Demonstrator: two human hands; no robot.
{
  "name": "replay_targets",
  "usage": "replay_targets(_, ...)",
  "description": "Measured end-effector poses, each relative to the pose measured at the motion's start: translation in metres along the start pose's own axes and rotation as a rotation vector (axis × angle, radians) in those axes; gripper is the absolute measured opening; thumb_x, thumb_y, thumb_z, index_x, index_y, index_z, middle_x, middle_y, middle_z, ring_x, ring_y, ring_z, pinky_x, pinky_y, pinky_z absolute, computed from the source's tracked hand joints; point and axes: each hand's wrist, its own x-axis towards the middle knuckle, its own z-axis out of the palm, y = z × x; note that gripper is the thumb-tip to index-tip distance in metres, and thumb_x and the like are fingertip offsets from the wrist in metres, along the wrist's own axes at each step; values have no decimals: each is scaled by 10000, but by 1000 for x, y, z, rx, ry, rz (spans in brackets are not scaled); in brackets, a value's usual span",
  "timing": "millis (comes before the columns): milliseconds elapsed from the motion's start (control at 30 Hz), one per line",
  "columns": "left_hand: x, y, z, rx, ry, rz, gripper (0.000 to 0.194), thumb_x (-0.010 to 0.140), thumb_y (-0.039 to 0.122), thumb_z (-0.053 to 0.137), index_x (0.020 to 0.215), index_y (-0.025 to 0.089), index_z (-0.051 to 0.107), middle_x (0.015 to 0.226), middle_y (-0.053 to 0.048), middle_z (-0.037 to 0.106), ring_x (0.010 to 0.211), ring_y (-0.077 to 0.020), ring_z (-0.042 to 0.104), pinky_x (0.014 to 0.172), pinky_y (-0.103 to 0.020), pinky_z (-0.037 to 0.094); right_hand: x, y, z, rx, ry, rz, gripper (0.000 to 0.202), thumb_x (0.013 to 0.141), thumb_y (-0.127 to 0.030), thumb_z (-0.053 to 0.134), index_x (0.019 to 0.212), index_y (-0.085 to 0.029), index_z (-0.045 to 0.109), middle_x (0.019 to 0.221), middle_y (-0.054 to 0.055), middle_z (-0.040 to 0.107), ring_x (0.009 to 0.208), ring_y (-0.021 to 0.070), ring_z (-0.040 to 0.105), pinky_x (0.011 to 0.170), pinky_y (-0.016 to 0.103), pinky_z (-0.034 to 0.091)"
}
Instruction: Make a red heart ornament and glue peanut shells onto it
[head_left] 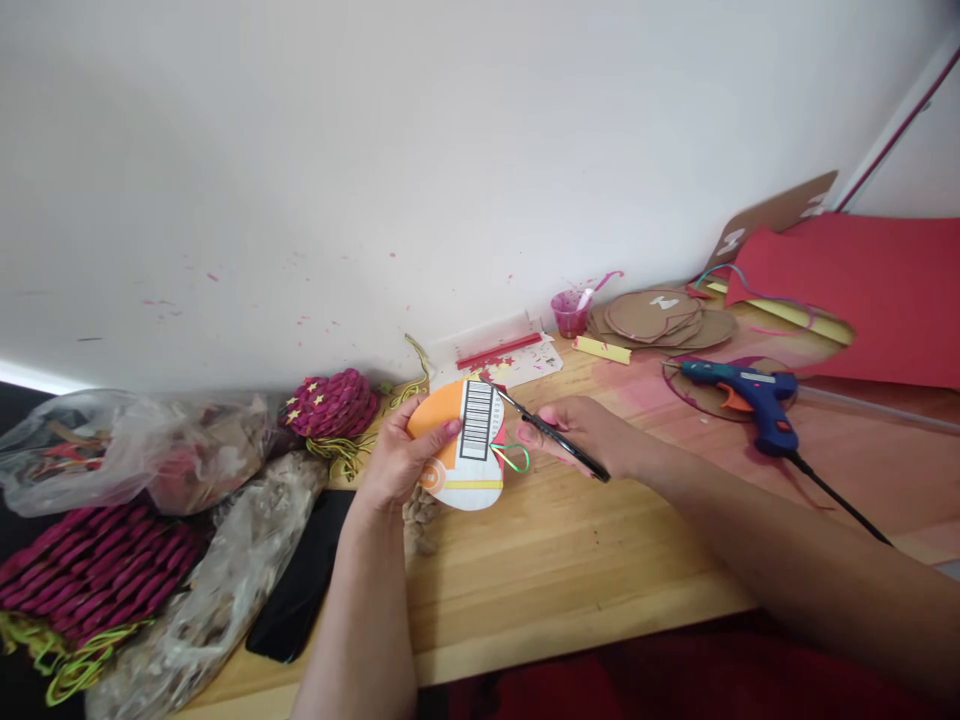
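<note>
My left hand (401, 445) grips a rounded piece of card (442, 410), thumb on its face and fingers behind. The card is orange and white with a printed barcode, and a bit of red shows at its right edge. In my right hand (581, 430) are black-handled scissors (555, 435), seen nearly edge-on, their blades touching the card's upper right edge. Whether the blades are apart I cannot make out. A thin green ribbon loop (516, 460) sticks out by the card's right side. Below the card, a brown knobbly thing (420, 525) is partly hidden.
To the right lie a blue glue gun (750, 390) with its cord, red sheets (862, 290) and stacked cardboard discs (652, 315). A pink-stained cup (568, 315) stands near the wall. On the left are plastic bags (217, 580), magenta woven pieces (112, 555) and a black phone (300, 580).
</note>
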Motion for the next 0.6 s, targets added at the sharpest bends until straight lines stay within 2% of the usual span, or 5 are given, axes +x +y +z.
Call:
replay_targets(267, 0, 3, 0, 10, 2, 1, 492, 576, 272, 948, 978, 159, 688, 830, -36, 754, 633, -167, 706, 607, -263, 599, 1, 5, 1, -43, -10, -78, 623, 884, -735, 502, 614, -214, 295, 630, -50, 210, 582, 109, 248, 525, 276, 151)
replay_targets(600, -2, 5, -5, 48, -10, -35, 456, 581, 278, 947, 936, 165, 684, 800, -23, 749, 600, -167, 699, 567, -256, 589, 1, 12, -1, 21, -33, -14, 568, 827, -692, 621, 623, -207, 407, 638, -49, 258, 581, 109, 273, 524, 269, 164)
